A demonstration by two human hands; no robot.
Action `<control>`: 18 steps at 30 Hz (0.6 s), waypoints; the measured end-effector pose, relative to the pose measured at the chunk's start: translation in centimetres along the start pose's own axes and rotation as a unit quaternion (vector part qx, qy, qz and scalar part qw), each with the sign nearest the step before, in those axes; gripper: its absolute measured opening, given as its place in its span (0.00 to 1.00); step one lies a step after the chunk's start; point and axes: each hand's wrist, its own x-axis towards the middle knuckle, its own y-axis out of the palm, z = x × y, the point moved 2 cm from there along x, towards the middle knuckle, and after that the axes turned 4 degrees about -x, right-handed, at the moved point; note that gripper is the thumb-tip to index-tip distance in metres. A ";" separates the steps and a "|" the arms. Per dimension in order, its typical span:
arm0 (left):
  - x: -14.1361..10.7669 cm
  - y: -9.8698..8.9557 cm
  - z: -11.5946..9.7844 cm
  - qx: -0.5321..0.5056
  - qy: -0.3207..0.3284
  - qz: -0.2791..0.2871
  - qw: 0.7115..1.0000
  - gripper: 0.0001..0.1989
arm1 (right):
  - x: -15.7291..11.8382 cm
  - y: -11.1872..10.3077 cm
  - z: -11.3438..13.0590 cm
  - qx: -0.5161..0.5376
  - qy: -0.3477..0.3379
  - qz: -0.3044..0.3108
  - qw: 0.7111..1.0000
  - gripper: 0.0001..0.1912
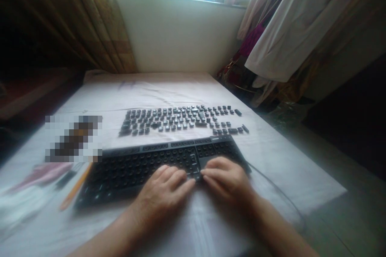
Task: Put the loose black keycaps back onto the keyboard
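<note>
A black keyboard [120, 168], stripped of its keycaps over most of its face, lies at a slant on the white cloth. My left hand [165, 186] rests on its front part, fingers bent forward over the key field and thumb stretched to the right. My right hand [226, 176] is at the right part of the front edge, with thumb and fingertips pinched together; what they hold, if anything, is too small to make out. The two hands almost meet at a small dark spot between the thumb and fingertips. Behind the keyboard, many loose black keycaps [169, 120] lie in rows.
At the left are an orange stick-like tool [76, 186], a pink cloth [45, 174], a whitish cloth [22, 207] and a blurred-out item [75, 138]. The keyboard's cable [277, 182] runs off the right side. Curtains [99, 16] and hanging clothes [277, 28] flank the table.
</note>
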 end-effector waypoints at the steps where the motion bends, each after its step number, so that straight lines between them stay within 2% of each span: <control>1: 0.0 0.0 0.0 0.001 0.000 -0.005 1.000 0.11 | -0.1 -0.2 -0.3 0.001 0.022 -0.018 1.000 0.08; 3: 0.0 0.0 0.0 0.000 0.002 -0.012 1.000 0.11 | -0.4 -0.6 -1.4 -0.032 0.095 -0.068 0.993 0.09; 6: -0.1 0.1 0.0 -0.003 0.002 -0.014 1.000 0.12 | -1.6 -1.1 -3.6 -0.088 0.232 -0.142 0.958 0.11; 9: -0.2 0.2 0.1 -0.007 0.006 -0.025 1.000 0.13 | -2.6 -1.1 -5.3 -0.071 0.324 -0.157 0.930 0.17; 12: -0.3 0.3 0.3 -0.009 0.014 -0.039 0.999 0.13 | -3.1 -0.9 -5.8 -0.046 0.356 -0.147 0.922 0.20; 18: -0.2 0.1 0.7 0.005 0.041 -0.081 0.996 0.15 | -3.1 -0.7 -5.5 -0.037 0.366 -0.129 0.921 0.20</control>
